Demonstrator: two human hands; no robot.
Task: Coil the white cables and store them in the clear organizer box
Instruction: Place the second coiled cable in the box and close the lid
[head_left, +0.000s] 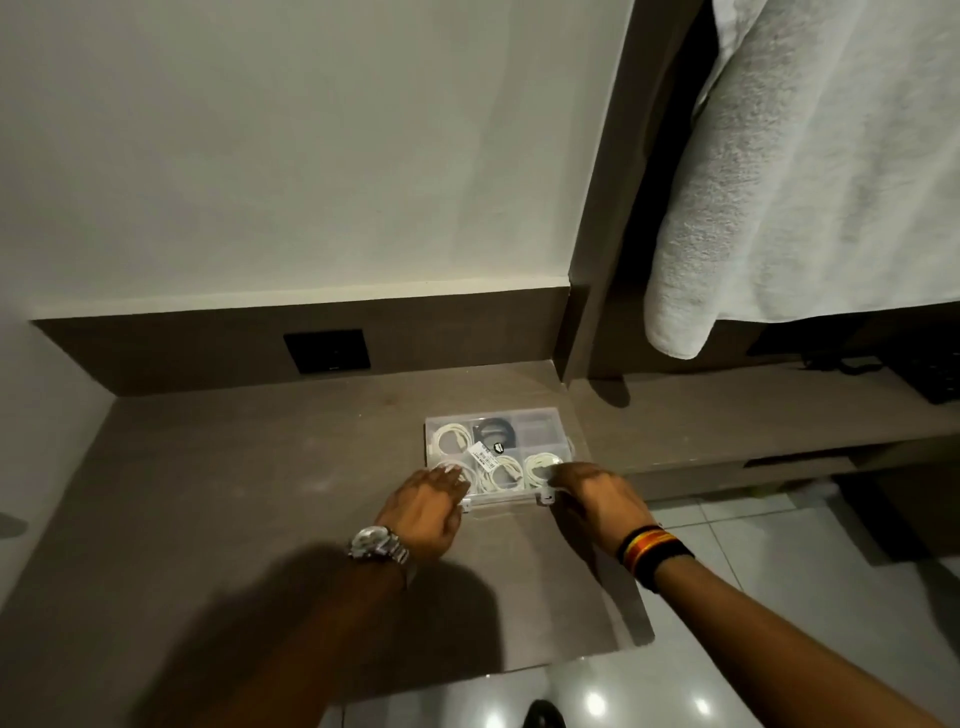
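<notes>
My left hand (434, 501) and right hand (589, 496) press flat on the clear organizer box (498, 452), holding nothing. Coiled white cables (452, 439) lie inside it.

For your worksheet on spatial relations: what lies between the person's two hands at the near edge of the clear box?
In the head view, between the left hand and right hand lies the clear organizer box's front edge, with coiled white cables just behind it.

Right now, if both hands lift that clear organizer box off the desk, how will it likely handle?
Probably light: the clear organizer box is thin plastic holding only coiled white cables. Likely stiff enough to lift flat, given its moulded compartments. With the lid seemingly closed and both hands, left hand and right hand, at the front latches, the coils should stay put.
</notes>
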